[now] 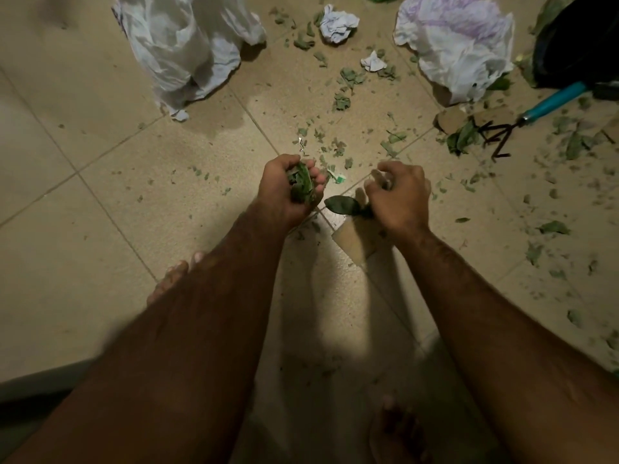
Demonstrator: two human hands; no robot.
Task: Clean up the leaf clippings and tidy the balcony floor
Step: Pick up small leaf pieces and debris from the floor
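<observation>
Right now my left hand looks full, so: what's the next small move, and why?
Probably tuck the dark leaf pinched by the right hand into the clippings bunched in the left hand: the hands sit close together.

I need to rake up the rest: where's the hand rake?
Head view, upper right: the hand rake lies on the floor just below the purple-printed white bag.

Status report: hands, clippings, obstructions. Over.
Left hand grips clipping bunch. Right hand pinches dark leaf. Scraps litter floor. Hand rake lies among them.
</observation>
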